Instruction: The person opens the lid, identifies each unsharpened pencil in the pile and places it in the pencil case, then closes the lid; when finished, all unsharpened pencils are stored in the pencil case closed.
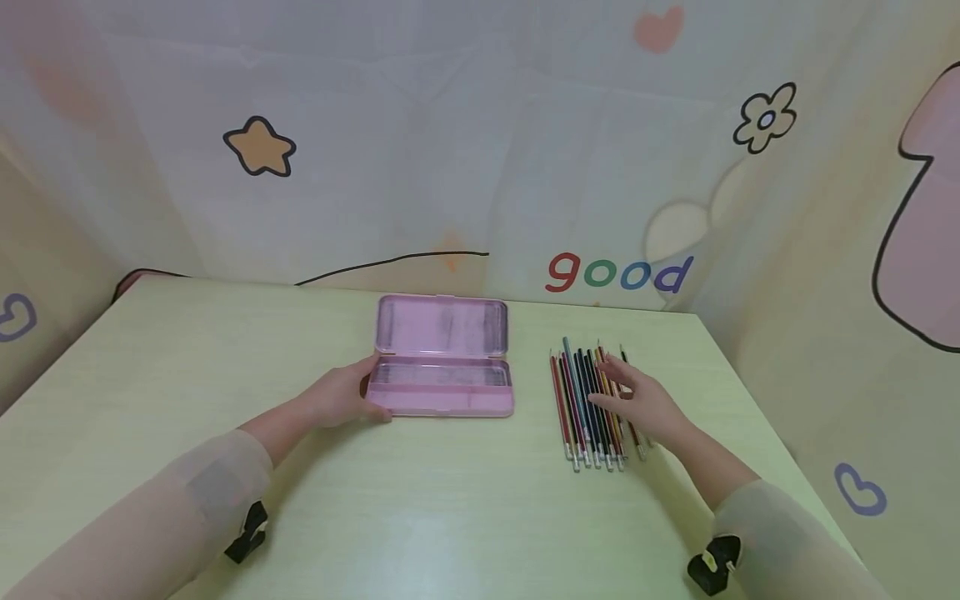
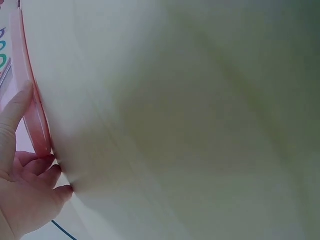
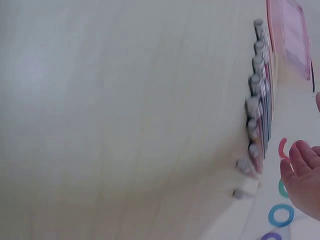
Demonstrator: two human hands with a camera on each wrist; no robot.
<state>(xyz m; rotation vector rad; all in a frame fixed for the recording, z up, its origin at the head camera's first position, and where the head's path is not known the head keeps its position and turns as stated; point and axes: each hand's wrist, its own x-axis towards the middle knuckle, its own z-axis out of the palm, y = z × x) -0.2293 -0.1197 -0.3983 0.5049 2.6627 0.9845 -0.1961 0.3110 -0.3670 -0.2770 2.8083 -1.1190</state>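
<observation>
A pink pencil case [image 1: 441, 402] lies on the table with its lid [image 1: 441, 325] raised at the back; its inner compartments hold nothing visible. My left hand [image 1: 341, 397] grips the case's left end. In the left wrist view, the thumb of the left hand [image 2: 27, 195] lies along the case's edge [image 2: 37, 120] and the fingers bend at its corner. Several pencils [image 1: 577, 408] with white eraser ends lie side by side to the right of the case. Over their right part is my right hand [image 1: 645, 406], fingers spread and holding nothing. The right wrist view shows the right hand [image 3: 305, 180] above the pencils' eraser ends [image 3: 255, 85].
A pale wood-look table [image 1: 465, 500] carries everything. Behind it hangs a light cloth backdrop [image 1: 420, 150] printed with a star, a flower and the word "good". Side cloths [image 1: 847, 375] close in the left and right.
</observation>
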